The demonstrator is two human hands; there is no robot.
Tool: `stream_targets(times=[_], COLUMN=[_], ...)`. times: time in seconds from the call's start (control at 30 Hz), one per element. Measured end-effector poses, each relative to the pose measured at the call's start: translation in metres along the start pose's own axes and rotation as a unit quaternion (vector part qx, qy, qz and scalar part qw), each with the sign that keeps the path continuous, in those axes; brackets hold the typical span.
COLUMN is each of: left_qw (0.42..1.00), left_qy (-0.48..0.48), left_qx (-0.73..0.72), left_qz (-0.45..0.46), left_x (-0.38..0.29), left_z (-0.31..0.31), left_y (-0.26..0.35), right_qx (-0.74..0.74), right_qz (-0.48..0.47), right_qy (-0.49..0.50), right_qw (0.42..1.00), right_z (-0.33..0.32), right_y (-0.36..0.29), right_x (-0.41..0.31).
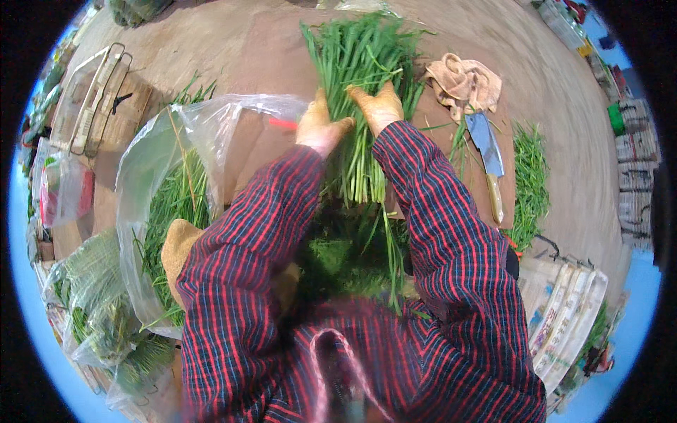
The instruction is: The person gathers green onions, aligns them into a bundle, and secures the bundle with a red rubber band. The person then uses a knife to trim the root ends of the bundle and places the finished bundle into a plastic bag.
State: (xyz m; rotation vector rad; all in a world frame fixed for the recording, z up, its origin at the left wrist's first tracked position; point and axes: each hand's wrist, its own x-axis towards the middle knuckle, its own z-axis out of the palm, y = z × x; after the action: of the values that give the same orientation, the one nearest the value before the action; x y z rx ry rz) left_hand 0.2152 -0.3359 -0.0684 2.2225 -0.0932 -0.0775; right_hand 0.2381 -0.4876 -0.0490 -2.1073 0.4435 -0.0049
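Note:
A large bunch of long green leafy stalks [359, 63], like garlic chives, lies straight ahead on a brown board [270, 63], its pale stem ends towards me. My left hand [320, 124] rests against the bunch's left side, thumb over the stems. On the right side my right hand [380, 106] grips the bunch, fingers partly hidden by leaves. A few loose stalks [391, 254] hang down from the near end. At the board's right lie a cleaver [485, 143] with a pale handle and a crumpled tan cloth [465, 82], apart from my hands.
An open clear plastic bag [132, 174] of greens stands at my left, with another full bag [95, 291] below it. Cut greens [529, 185] lie beyond the board's right edge. A white woven sack [566, 312] is at lower right, a crate [106, 100] at upper left.

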Motion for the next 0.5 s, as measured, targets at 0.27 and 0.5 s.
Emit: stream_targets(times=[0.27,0.5], left_qw=[0.997,0.979], left_qy=[-0.005,-0.011], left_qx=[0.053,0.196], left_qz=[-0.057,-0.064], left_x=[-0.016,-0.035], left_z=[0.000,0.024], left_y=[0.006,0.045], right_qx=[-0.150,-0.304], right_qz=[-0.311,-0.047], right_qy=[0.091,-0.203], right_qw=[0.934,0.930], right_z=[-0.109,-0.114], right_y=[0.038,0.088], right_x=[-0.096,-0.189])
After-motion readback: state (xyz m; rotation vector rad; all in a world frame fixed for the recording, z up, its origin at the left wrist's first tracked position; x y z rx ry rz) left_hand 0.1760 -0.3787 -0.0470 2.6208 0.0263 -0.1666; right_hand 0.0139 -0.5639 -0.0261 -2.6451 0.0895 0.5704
